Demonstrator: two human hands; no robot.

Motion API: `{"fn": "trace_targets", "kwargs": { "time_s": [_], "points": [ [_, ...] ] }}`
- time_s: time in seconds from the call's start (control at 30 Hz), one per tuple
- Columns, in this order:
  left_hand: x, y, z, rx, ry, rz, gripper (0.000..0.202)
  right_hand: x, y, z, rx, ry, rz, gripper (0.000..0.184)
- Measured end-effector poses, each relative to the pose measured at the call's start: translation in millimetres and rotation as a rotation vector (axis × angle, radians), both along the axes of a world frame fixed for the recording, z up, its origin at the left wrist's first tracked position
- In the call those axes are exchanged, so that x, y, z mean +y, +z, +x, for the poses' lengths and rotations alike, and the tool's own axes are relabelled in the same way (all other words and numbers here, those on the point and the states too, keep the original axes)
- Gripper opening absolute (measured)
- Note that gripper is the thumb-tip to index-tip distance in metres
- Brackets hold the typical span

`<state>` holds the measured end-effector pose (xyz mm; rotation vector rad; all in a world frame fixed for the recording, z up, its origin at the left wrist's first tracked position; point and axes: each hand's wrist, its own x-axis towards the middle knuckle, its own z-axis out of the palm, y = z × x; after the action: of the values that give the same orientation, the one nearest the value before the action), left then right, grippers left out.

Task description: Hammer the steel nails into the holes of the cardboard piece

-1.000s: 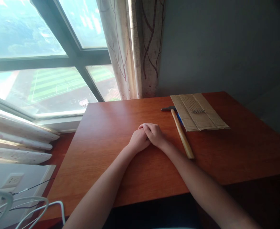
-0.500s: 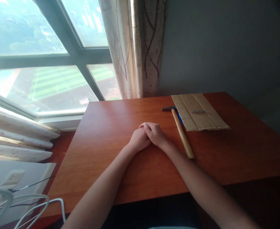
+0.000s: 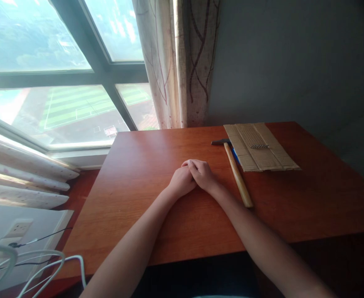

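Both hands rest clasped together on the brown wooden table point(image 3: 129, 182). My left hand point(image 3: 181, 182) is curled closed, its fingers partly hidden. Folded over it is my right hand point(image 3: 202, 174), with its thumb on top. Right of my hands lies a hammer point(image 3: 239, 177), its wooden handle angled toward me and its dark metal head at the far end. A flat piece of cardboard point(image 3: 275, 159) lies beyond it, bearing a grid of small holes and a row of small metal pieces, perhaps nails point(image 3: 259, 146). Something blue point(image 3: 235, 155) shows partly between the hammer and cardboard.
A window point(image 3: 76, 103) and patterned curtain point(image 3: 197, 62) stand behind the table, with a dark wall point(image 3: 278, 62) at the right. At the lower left are white cables point(image 3: 79, 260) and a wall socket point(image 3: 19, 229).
The view has shifted very slightly. Both hands stay clasped in the same place, and the hammer and cardboard have not moved on the table.
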<state>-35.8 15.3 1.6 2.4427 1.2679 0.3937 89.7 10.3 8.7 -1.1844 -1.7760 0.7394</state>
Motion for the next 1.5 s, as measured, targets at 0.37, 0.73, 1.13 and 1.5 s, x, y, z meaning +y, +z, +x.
{"fn": "trace_targets", "kwargs": {
  "time_s": [0.37, 0.73, 1.13, 1.5],
  "points": [
    [-0.9, 2.7, 0.2, -0.005, 0.003, -0.008, 0.031, 0.9, -2.4, 0.2, 0.009, 0.008, -0.004, 0.039],
    [-0.2, -0.3, -0.3, -0.013, -0.002, -0.004, 0.030, -1.1, 2.4, -0.9, 0.004, 0.004, -0.015, 0.039],
    [0.4, 0.2, -1.0, 0.011, -0.004, -0.008, 0.031, 0.6, -0.9, -0.5, 0.005, 0.007, -0.004, 0.038],
    [-0.3, 4.3, 0.1, 0.017, -0.006, -0.014, 0.030, -0.3, 0.6, -0.4, 0.000, 0.004, -0.004, 0.039]
  ]
}}
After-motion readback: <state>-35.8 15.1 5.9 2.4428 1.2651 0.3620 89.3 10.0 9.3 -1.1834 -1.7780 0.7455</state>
